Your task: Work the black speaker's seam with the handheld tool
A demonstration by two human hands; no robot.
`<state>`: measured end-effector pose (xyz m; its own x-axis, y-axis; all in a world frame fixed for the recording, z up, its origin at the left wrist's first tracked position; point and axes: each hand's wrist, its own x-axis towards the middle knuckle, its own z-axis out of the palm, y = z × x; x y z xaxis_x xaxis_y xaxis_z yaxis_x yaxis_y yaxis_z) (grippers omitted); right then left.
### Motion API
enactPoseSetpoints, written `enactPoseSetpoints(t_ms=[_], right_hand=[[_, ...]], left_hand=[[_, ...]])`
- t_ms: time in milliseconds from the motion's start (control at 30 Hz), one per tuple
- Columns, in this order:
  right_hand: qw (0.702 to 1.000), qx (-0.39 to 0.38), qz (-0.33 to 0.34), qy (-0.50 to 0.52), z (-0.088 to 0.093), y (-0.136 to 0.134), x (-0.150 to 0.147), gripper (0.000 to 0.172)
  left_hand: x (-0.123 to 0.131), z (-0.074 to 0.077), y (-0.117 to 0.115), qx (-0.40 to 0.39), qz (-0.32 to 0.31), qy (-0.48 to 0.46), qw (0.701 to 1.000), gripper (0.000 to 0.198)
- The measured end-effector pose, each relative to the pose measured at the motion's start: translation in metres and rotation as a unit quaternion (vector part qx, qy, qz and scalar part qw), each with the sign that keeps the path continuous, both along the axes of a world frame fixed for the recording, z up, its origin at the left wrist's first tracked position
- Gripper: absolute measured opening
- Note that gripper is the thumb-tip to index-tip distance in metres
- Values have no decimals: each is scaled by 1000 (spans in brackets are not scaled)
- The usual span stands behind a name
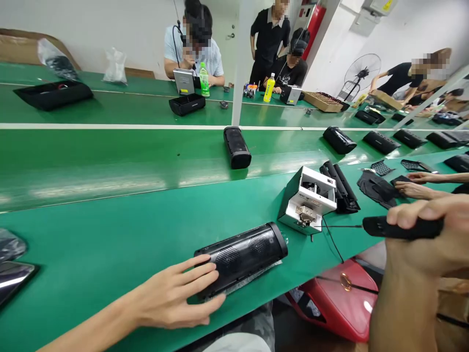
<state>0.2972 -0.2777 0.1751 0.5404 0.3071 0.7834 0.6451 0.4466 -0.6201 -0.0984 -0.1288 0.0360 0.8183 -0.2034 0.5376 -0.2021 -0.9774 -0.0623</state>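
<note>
While my left hand [176,296] lies flat with its fingers spread and apart, their tips rest on the near end of the black cylindrical speaker [244,256], gripping nothing. That speaker lies on its side on the green table [102,244], on a thin sheet of clear wrapping, close to the table's near edge. To the right of the speaker my right hand [427,234] is clamped around a black screwdriver [399,228], whose thin bit points left toward the speaker's side of the bench. Just beyond and right of the speaker stands a white and black box-shaped device [309,198] with a cable running from it. Farther beyond the speaker, another black speaker [237,146] sits upright on the conveyor belt [110,161]. Right of the device, another person's hands [417,185] rest among black parts.
</note>
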Motion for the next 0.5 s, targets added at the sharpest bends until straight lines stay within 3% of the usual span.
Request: enactPoseSetpoints(t_ms=[67, 133, 267, 400, 500], right_hand=[[999, 18, -13, 34, 4, 22, -4, 51], [997, 54, -22, 46, 3, 39, -6, 31], [999, 27, 36, 22, -13, 59, -8, 43], [995, -6, 67, 75, -26, 60, -18, 42], [993, -38, 69, 84, -24, 49, -22, 50]], left_hand=[[22, 15, -17, -42, 58, 28, 997, 31], [50, 21, -32, -74, 105, 62, 990, 37], [88, 12, -42, -75, 144, 113, 980, 43], [85, 2, -36, -105, 123, 128, 979, 38], [78, 3, -35, -126, 123, 130, 976, 37]])
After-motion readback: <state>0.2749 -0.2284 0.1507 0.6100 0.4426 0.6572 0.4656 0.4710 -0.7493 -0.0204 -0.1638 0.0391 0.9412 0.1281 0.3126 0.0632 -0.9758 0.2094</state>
